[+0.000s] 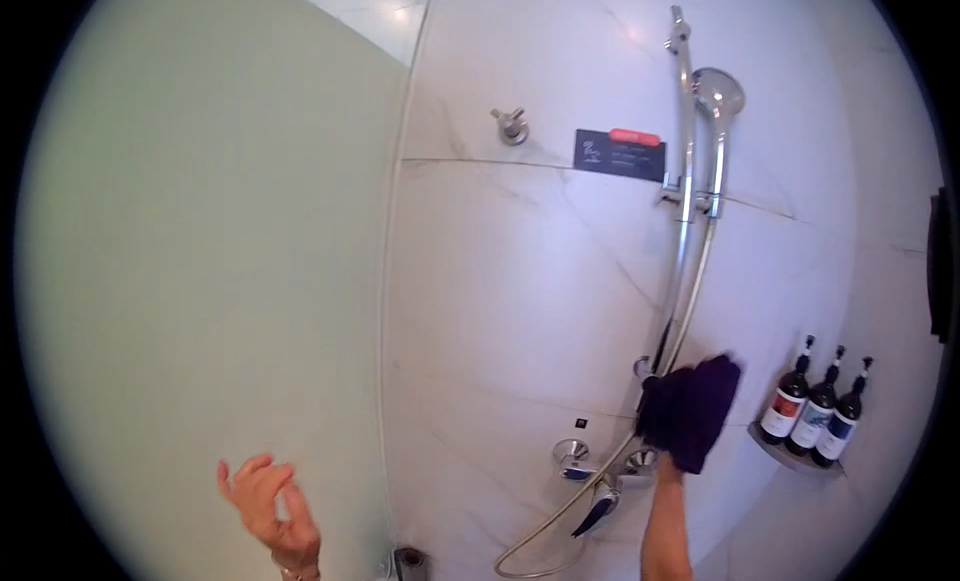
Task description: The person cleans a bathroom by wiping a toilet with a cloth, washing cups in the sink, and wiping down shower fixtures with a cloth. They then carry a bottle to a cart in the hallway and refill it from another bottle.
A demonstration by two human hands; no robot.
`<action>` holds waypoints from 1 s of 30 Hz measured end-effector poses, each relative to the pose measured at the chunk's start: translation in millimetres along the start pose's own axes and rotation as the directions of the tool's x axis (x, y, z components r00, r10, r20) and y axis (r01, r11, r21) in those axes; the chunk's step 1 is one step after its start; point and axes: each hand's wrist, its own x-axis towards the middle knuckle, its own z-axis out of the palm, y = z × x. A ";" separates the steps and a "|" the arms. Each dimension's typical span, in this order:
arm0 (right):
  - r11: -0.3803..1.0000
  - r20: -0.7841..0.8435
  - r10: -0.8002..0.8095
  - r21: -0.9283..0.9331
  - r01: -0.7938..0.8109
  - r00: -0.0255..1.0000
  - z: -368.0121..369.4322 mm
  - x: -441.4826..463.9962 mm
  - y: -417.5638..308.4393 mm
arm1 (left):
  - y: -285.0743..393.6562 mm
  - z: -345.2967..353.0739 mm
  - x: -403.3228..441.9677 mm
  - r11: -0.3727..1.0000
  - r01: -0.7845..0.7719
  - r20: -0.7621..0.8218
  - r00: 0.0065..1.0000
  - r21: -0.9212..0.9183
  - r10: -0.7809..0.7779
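And here's the right hand [670, 471], up at the lower end of the shower rail [686, 131], with a dark purple cloth [692, 413] draped over it! The cloth covers the fingers, so how tightly that grip is closed I cannot tell; only the wrist and forearm show beneath. That cloth sits in front of the marbled wall [520, 281], right by the hose [690, 301], just above the mixer tap [604, 496]; whether it presses on the metal can't be made out. Over on the other side, the left hand [268, 506] hangs before the frosted panel [220, 281], its grip loosely open, fingers gently curled, nothing in it. Higher up, the shower head [718, 93] rests in its holder, near a dark sign [620, 159], and to the right, three pump bottles [812, 411] stand side by side on a corner shelf [790, 459].
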 end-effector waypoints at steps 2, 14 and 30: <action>0.977 -0.100 -0.212 -0.010 0.212 0.972 9.8 82.1 -19.8 | -0.8 -24.3 -19.6 0.972 0.092 -0.071 0.994 0.216 -0.078; 0.627 0.811 -0.519 0.145 0.766 0.271 193.7 23.8 -28.2 | 33.3 -172.0 -181.6 0.588 0.276 0.176 0.784 0.760 -0.596; 0.431 0.910 -0.153 0.412 0.803 -0.385 102.1 0.3 -27.2 | 34.1 -185.5 -211.2 0.346 -0.234 0.417 0.455 0.909 -0.787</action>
